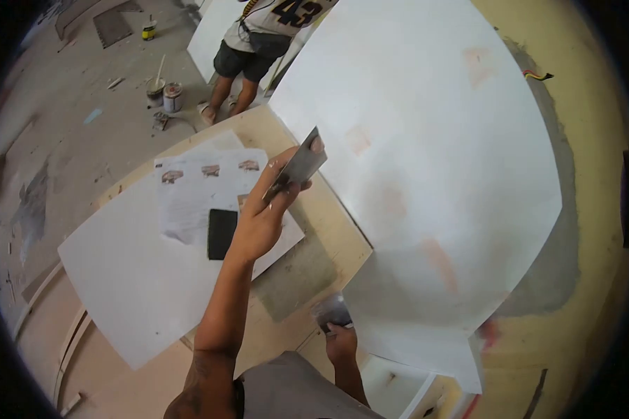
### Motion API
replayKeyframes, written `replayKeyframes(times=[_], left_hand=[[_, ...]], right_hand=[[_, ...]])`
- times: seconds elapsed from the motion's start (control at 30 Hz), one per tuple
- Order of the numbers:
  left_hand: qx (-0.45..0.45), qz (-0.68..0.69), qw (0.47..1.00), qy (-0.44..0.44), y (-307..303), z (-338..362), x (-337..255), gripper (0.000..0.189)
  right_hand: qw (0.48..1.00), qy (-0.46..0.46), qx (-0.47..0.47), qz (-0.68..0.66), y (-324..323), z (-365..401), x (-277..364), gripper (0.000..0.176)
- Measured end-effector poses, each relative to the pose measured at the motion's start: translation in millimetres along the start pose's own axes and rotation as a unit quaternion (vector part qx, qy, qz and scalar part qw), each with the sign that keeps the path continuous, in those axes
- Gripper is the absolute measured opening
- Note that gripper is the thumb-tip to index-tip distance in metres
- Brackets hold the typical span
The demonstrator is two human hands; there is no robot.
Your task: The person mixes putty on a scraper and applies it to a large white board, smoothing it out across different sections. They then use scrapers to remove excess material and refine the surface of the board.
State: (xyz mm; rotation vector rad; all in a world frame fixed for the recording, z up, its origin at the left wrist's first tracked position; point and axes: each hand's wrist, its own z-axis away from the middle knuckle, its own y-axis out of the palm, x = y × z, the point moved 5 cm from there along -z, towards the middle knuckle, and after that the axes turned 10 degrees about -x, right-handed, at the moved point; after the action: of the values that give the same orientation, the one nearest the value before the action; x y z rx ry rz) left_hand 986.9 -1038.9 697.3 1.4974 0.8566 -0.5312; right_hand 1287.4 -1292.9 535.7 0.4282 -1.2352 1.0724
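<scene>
A flat metal scraper blade (302, 164) is gripped in my left hand (262, 227), raised over the papers near the white panel (433, 153). The fingers of that hand wrap round the blade. Lower down, close to my body, my right hand (342, 345) holds a second flat metal plate (333, 312) by its edge. The white panel stands upright and bears several faint pinkish patches. Beneath my left arm, a dark rectangular pad (221, 234) lies on printed sheets (189, 202) on a wooden board (360, 255).
Another person (258, 52) in shorts stands beyond the board. Tubs (172, 97) and a yellow can (149, 30) sit on the grey floor. A large white sheet (119, 279) covers part of the board. A yellow wall (580, 105) with wires is at right.
</scene>
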Motion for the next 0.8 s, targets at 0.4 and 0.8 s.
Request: replayKeyframes(times=[0.4,0.8], left_hand=[[0.206,-0.096,0.971,0.073,6,35,41,0.072],[0.371,-0.103,0.918,0.100,10,49,46,0.084]], right_hand=[[0.928,0.185,0.008,-0.323,51,4,129,0.033],[0.966,0.086,0.079,-0.229,62,-19,119,0.047]])
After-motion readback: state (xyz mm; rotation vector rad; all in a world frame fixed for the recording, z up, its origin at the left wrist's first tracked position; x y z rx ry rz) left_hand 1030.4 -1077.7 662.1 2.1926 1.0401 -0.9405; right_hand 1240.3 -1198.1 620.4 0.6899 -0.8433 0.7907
